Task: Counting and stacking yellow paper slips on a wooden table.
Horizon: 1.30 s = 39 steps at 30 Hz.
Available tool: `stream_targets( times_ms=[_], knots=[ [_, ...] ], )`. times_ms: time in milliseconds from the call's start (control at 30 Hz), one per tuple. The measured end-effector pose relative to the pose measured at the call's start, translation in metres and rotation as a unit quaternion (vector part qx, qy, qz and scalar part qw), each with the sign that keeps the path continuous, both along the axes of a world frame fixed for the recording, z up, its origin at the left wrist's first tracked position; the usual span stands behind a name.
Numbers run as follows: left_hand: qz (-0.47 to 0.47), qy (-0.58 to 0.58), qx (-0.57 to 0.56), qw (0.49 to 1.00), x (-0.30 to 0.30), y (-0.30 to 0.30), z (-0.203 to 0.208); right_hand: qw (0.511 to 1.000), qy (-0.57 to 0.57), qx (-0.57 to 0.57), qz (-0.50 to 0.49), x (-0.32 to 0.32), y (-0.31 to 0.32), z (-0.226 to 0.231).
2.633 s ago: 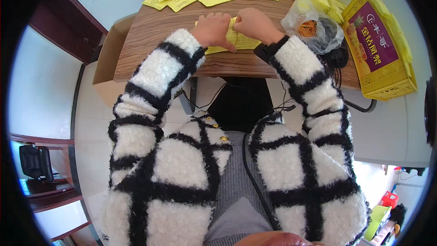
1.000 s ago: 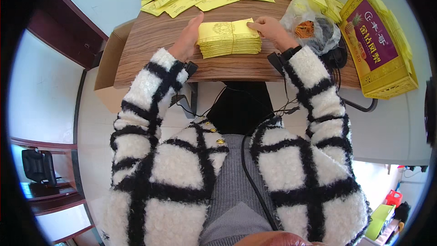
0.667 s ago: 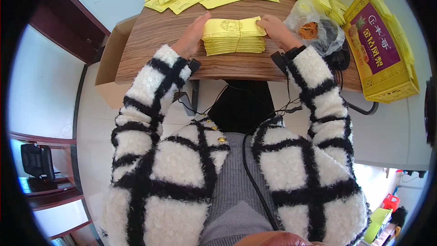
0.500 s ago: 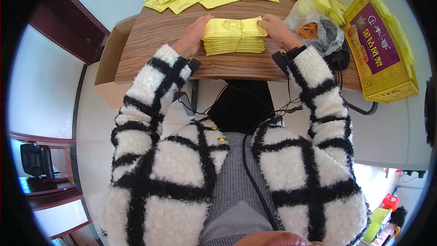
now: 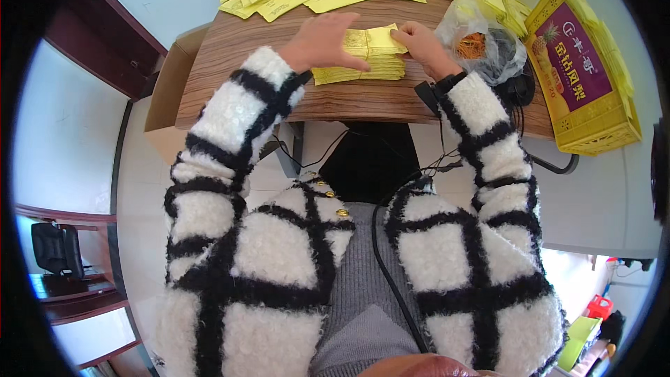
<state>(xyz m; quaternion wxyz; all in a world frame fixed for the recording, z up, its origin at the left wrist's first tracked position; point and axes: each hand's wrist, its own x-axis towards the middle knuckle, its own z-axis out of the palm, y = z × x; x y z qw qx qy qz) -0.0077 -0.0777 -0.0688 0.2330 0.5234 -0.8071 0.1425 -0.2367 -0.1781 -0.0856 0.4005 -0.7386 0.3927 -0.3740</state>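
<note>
A thick bundle of flat yellow paper packets point(image 5: 380, 68) lies on the wood-grain table point(image 5: 230, 77) in front of me, with a thin band across its middle. My left hand point(image 5: 321, 42) is over the bundle's left part, its fingers and thumb spread apart, hiding that end. At the right end, my right hand point(image 5: 426, 45) pinches the edge of the top yellow packet point(image 5: 382, 38) between thumb and fingers. That packet's right part looks slightly raised.
Many loose yellow packets point(image 5: 342, 0) are heaped along the table's far side. To the right sit a clear plastic bag point(image 5: 513, 56) with orange rubber bands point(image 5: 472, 46) and a yellow-purple carton point(image 5: 593, 132) holding more packets. A cardboard box point(image 5: 160, 112) stands left of the table.
My left hand has left the bundle's left edge and swung right over its top, fingers spreading. My right hand stays at the right end, where the top packet now looks bent.
</note>
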Motion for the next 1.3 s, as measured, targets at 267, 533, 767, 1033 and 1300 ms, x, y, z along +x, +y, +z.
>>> stream_targets(
  times_ms=[267, 533, 767, 1033, 1300],
  knots=[
    [-0.037, 0.068, 0.113, 0.991, -0.014, -0.012, -0.001, 0.998, 0.024, -0.059, -0.005, 0.002, -0.014, -0.011],
    [-0.078, 0.160, 0.143, 0.974, -0.003, -0.016, -0.009, 0.999, 0.017, -0.036, -0.002, 0.004, -0.004, -0.009],
    [-0.091, 0.161, 0.046, 0.982, -0.003, -0.023, -0.020, 0.998, 0.039, -0.050, -0.019, 0.006, 0.000, -0.007],
    [-0.081, 0.001, -0.009, 0.997, -0.004, 0.005, -0.008, 0.991, 0.089, -0.092, -0.034, 0.000, -0.007, -0.010],
    [-0.030, -0.045, 0.015, 0.998, -0.005, 0.018, -0.003, 0.992, 0.082, -0.081, -0.042, -0.002, -0.010, -0.012]
  ],
)
